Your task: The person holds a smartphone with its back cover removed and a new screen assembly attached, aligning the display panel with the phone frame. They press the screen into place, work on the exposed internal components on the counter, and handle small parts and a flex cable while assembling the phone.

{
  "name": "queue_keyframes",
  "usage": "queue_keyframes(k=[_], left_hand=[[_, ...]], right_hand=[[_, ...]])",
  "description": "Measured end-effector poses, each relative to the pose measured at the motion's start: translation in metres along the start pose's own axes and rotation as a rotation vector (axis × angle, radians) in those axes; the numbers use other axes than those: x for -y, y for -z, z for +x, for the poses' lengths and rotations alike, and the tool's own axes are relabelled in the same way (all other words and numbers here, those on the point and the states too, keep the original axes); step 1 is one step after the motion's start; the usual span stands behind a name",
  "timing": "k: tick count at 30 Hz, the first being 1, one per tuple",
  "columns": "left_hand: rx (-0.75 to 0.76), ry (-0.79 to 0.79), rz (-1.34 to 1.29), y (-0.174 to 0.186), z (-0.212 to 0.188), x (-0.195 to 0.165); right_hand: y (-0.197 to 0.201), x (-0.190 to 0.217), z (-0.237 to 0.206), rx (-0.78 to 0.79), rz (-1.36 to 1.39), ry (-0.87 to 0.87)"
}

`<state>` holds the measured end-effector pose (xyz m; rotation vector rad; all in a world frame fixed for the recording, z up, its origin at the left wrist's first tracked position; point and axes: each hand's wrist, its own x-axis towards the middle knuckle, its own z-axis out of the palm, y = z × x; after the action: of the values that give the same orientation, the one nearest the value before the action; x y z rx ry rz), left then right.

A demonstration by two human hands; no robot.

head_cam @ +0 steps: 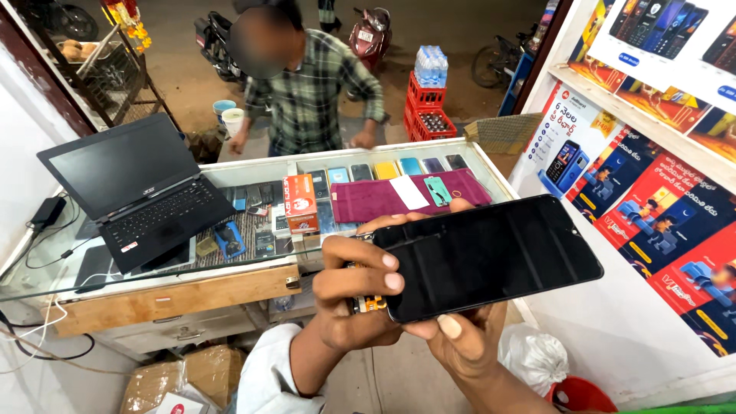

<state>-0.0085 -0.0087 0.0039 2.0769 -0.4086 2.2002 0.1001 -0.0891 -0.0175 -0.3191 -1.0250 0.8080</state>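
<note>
Both hands hold a black phone [491,257] up above the glass counter [230,264]. The left hand [356,295] grips its left end, fingers curled over the edge. The right hand [460,337] holds it from below, thumb on the bottom edge. A laptop [134,188] sits open on the counter.

A glossy black phone screen [491,257], a maroon cloth [368,201], a green-checked shirt [310,92], red crates [424,107].

Glass counter [253,264] on a wooden frame, white wall [613,322] with posters [659,207], dirt street beyond.
</note>
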Motion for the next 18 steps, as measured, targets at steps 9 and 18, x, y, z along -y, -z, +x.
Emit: queue_keyframes(k=[9,18], left_hand=[[0.021,0.007,-0.024,0.0018,0.0003,-0.0065],[0.050,0.006,-0.010,0.0045,0.0059,-0.0075]], right_hand=[[-0.0031,0.0038,-0.0077,-0.021,-0.027,0.019],[-0.0036,0.0046,-0.0068,-0.016,-0.028,0.057]])
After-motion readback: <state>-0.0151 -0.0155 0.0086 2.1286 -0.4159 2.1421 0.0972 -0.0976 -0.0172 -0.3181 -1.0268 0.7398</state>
